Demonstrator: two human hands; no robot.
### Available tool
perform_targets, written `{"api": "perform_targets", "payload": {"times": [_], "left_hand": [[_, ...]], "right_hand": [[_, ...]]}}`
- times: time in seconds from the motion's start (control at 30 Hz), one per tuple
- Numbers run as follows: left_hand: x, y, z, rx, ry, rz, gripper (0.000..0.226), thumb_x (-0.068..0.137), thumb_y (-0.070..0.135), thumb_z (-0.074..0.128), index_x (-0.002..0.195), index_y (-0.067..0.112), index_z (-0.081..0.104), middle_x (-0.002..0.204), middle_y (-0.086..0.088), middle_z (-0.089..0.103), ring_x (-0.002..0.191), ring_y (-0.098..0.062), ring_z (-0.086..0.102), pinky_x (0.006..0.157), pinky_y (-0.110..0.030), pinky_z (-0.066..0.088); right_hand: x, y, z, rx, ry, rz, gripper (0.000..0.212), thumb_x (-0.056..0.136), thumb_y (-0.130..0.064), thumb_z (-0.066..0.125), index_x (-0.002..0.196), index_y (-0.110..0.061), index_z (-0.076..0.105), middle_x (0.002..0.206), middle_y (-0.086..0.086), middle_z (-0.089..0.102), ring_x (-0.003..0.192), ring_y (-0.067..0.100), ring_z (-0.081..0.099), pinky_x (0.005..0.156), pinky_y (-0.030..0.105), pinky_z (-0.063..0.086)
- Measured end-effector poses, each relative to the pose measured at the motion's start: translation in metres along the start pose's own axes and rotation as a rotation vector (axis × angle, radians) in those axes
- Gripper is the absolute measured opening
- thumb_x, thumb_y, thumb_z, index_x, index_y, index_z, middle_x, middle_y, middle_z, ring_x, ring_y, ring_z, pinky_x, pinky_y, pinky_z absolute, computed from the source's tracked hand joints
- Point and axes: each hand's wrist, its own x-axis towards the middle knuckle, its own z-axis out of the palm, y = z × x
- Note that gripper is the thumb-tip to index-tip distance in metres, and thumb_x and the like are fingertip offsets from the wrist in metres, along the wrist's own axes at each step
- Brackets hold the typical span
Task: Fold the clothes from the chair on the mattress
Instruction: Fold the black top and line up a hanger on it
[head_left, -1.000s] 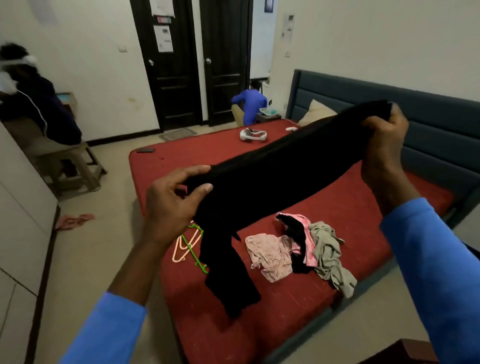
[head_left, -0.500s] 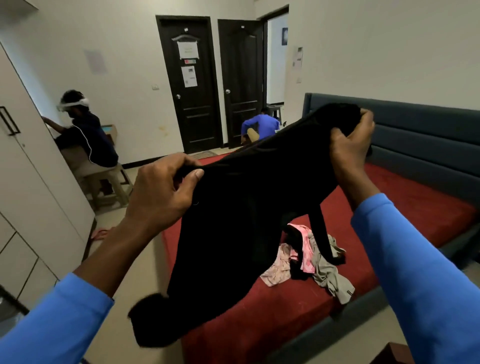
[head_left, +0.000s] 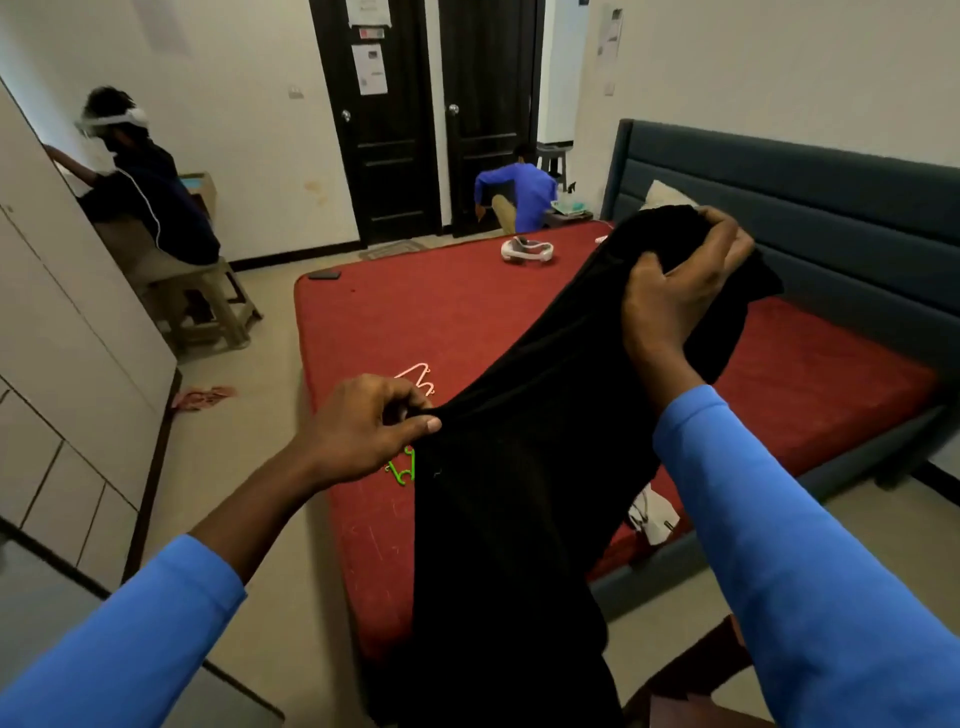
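The black garment (head_left: 519, 493) hangs in the air above the near part of the red mattress (head_left: 415, 322), stretched between both hands. Its lower end runs off the bottom edge, and its dark folds hide what kind of clothing it is. The left hand (head_left: 363, 431) pinches an edge between thumb and curled fingers. The right hand (head_left: 675, 291), higher and toward the mattress's headboard (head_left: 831, 208) side, clutches a bunched end with its fingers wrapped round it.

The garment covers much of the mattress's near half. Only a scrap of pale cloth (head_left: 652, 519) shows past it, and a green hanger (head_left: 402, 467) is half covered, near a pink hanger (head_left: 418, 376).

Toward the mattress's far end lies a white headset (head_left: 527, 250). A small dark flat thing (head_left: 324, 275), too small to identify, sits at its far left corner. Beyond that end one person (head_left: 519, 195) crouches by dark doors (head_left: 384, 156). Left of the mattress another person (head_left: 150, 192) sits on a stool (head_left: 208, 306).
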Motion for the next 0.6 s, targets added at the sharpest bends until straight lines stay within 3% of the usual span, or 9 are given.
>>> {"api": "perform_targets", "payload": {"times": [0.13,0.2,0.27,0.37,0.43,0.53,0.6], "left_hand": [[0.023,-0.056,0.024,-0.046,-0.089,-0.082,0.011,0.090,0.030,0.079,0.082,0.028,0.073,0.067,0.001,0.065,0.058,-0.009,0.058,0.059,-0.032,0.043],[0.040,-0.094,0.037,-0.110,-0.119,-0.158,0.013,0.089,0.037,0.077,0.080,0.030,0.071,0.069,0.001,0.066,0.062,-0.015,0.061,0.061,-0.037,0.047],[0.059,-0.136,0.052,-0.197,-0.115,-0.220,0.017,0.087,0.043,0.074,0.080,0.028,0.071,0.074,0.000,0.067,0.071,-0.022,0.064,0.068,-0.042,0.050],[0.082,-0.199,0.082,-0.327,-0.054,-0.332,0.017,0.093,0.025,0.076,0.078,0.021,0.070,0.074,-0.001,0.068,0.071,-0.013,0.062,0.072,-0.035,0.048],[0.110,-0.257,0.113,-0.411,-0.012,-0.447,0.015,0.095,0.019,0.074,0.080,0.016,0.069,0.070,-0.007,0.063,0.067,-0.010,0.055,0.068,-0.031,0.043],[0.153,-0.350,0.169,-0.478,0.066,-0.617,0.017,0.097,0.011,0.070,0.081,0.012,0.064,0.059,0.014,0.056,0.058,0.000,0.048,0.060,-0.020,0.039],[0.177,-0.405,0.207,-0.448,0.140,-0.675,0.014,0.097,0.011,0.068,0.084,0.014,0.065,0.061,0.016,0.060,0.056,0.004,0.052,0.058,-0.014,0.039]], "right_hand": [[-0.015,0.043,0.055,-0.050,-0.088,-0.033,0.044,0.071,0.000,0.055,0.114,0.002,0.058,0.127,0.017,0.046,0.113,0.015,0.052,0.106,0.012,0.037],[-0.027,0.077,0.092,-0.116,-0.200,-0.051,0.042,0.071,0.000,0.055,0.113,0.001,0.058,0.125,0.019,0.047,0.112,0.018,0.053,0.103,0.008,0.034],[-0.038,0.117,0.131,-0.186,-0.318,-0.024,0.043,0.072,-0.002,0.056,0.115,-0.001,0.059,0.126,0.018,0.048,0.111,0.024,0.055,0.104,0.016,0.039],[-0.047,0.176,0.188,-0.306,-0.448,-0.045,0.045,0.075,-0.004,0.057,0.120,-0.004,0.058,0.131,0.017,0.046,0.112,0.031,0.056,0.106,0.039,0.045],[-0.061,0.239,0.246,-0.384,-0.546,-0.103,0.044,0.076,-0.006,0.057,0.120,-0.002,0.057,0.131,0.020,0.047,0.113,0.035,0.055,0.105,0.042,0.045],[-0.101,0.348,0.321,-0.473,-0.755,-0.155,0.043,0.076,-0.009,0.055,0.118,-0.001,0.056,0.128,0.023,0.048,0.111,0.040,0.055,0.101,0.046,0.045],[-0.123,0.415,0.359,-0.533,-0.830,-0.172,0.042,0.078,-0.009,0.053,0.120,-0.003,0.056,0.130,0.022,0.048,0.108,0.040,0.055,0.098,0.047,0.045]]}}
